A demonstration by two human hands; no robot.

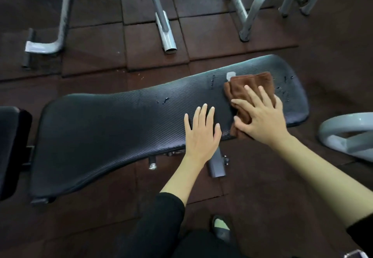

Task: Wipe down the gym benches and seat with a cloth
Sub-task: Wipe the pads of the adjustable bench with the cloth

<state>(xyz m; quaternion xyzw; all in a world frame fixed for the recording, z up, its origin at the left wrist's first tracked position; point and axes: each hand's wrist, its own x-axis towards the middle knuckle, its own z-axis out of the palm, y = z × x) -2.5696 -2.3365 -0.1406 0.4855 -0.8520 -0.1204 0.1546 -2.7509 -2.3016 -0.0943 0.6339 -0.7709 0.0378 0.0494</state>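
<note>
Two flat hands rest on the bench (101,136): left hand (201,134) bare, right hand (260,120) pressing the cloth (250,82) beneath.

cloth (252,88) on bench (113,128), right end

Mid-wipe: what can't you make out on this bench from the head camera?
Head view only:
1. Surface of the black ribbed bench pad under the brown folded cloth and right hand: covered by them.
2. Pale patch beside the cloth: partly covered, extent unclear.
3. Second black pad: cut off by the left edge.
</note>
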